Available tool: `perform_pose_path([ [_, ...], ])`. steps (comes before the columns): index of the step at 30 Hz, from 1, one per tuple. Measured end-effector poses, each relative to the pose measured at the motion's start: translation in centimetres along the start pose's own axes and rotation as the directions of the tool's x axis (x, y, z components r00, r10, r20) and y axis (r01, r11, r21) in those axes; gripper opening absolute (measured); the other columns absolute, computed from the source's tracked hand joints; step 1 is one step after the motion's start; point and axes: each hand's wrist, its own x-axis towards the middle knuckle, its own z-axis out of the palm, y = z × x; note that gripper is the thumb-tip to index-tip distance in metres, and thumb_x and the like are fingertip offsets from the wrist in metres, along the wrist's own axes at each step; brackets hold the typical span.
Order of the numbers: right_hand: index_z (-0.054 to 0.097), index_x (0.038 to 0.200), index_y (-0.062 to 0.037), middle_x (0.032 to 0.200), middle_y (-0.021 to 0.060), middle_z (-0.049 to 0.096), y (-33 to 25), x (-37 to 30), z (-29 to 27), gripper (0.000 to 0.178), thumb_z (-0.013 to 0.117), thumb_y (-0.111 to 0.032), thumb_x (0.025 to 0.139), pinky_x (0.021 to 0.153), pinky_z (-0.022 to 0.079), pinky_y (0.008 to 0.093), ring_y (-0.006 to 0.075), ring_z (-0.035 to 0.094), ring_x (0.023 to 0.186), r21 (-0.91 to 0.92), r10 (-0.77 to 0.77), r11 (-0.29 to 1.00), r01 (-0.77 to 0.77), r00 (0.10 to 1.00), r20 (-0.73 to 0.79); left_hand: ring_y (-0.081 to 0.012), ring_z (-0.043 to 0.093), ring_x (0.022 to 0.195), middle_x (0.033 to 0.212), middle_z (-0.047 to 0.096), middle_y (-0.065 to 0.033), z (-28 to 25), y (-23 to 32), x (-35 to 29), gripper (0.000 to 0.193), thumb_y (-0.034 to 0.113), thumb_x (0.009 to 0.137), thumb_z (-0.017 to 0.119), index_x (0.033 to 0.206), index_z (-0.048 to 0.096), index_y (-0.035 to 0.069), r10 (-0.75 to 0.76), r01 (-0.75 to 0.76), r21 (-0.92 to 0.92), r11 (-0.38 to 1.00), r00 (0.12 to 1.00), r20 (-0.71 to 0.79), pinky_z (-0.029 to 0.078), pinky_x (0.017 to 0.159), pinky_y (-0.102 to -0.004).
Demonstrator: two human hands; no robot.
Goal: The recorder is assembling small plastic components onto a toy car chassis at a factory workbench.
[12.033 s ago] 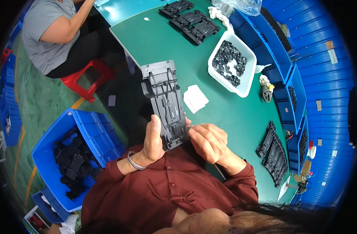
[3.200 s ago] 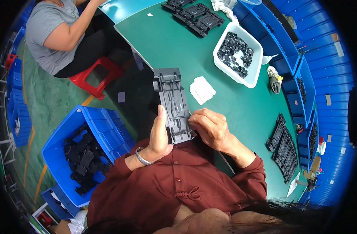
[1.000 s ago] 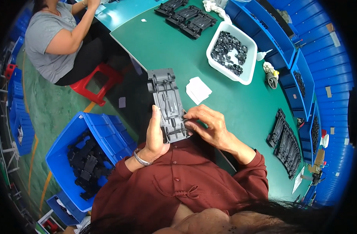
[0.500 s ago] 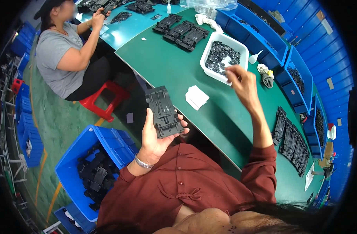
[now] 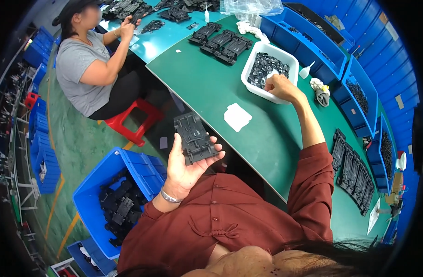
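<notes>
Head view: the left hand (image 5: 186, 168) holds a dark grey plastic frame (image 5: 194, 138) near the picture's centre, the part resting flat on the palm with fingers curled round its lower right edge and the thumb along its left side. At 1 o'clock from it, the right hand (image 5: 280, 87) reaches across the green table (image 5: 207, 78) to the rim of a white tray (image 5: 268, 69) full of small black parts; its fingers are bent at the tray's edge, and whether they pinch anything cannot be told. A white cloth (image 5: 237, 117) lies between frame and tray. At 8 o'clock stands a blue bin (image 5: 137, 168) of black parts. At 11 o'clock a seated co-worker (image 5: 89, 69) handles parts.
</notes>
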Motion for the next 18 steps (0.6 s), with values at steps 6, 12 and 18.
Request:
perform_pose_path([
  [6, 0.077, 0.084, -0.0009, 0.082, 0.0186, 0.074, 0.5, 0.6, -0.3, 0.018, 0.071, -0.008, 0.068, 0.072, 0.056, 0.0399, 0.0299, 0.073, 0.082, -0.020, -0.040, 0.999, 0.042, 0.997, 0.073, -0.0427, 0.063, 0.113, 0.124, 0.062, -0.0241, 0.1, -0.9, -0.6, 0.077, 0.064, 0.107, 0.025, 0.133, 0.052, -0.003, 0.058, -0.057, 0.113, 0.992, 0.998, -0.003, 0.052, 0.101, -0.0596],
  [12, 0.071, 0.077, 0.0022, 0.077, 0.0219, 0.071, 0.3, -0.1, -0.9, 0.015, 0.063, -0.008, 0.070, 0.071, 0.055, 0.0437, 0.0339, 0.072, 0.077, -0.009, -0.029, 1.000, 0.028, 0.994, -0.107, -0.0302, 0.067, 0.109, 0.122, 0.064, -0.0175, -1.6, -2.8, -1.4, 0.088, 0.072, 0.102, 0.021, 0.137, 0.049, -0.003, 0.329, -0.335, 0.611, 0.717, 0.936, 0.127, 0.057, 0.096, -0.0478],
  [18, 0.066, 0.081, 0.0029, 0.073, 0.0123, 0.067, -2.3, -4.2, -1.6, 0.014, 0.066, -0.010, 0.076, 0.065, 0.051, 0.0359, 0.0196, 0.065, 0.070, 0.218, 0.093, 0.976, -0.008, 0.919, -0.383, -0.0250, 0.065, 0.109, 0.121, 0.063, -0.0148, -3.8, -2.7, -2.6, 0.102, 0.085, 0.091, 0.034, 0.138, 0.047, -0.005, 0.335, -0.395, 0.788, 0.473, 0.908, 0.254, 0.055, 0.096, -0.0428],
])
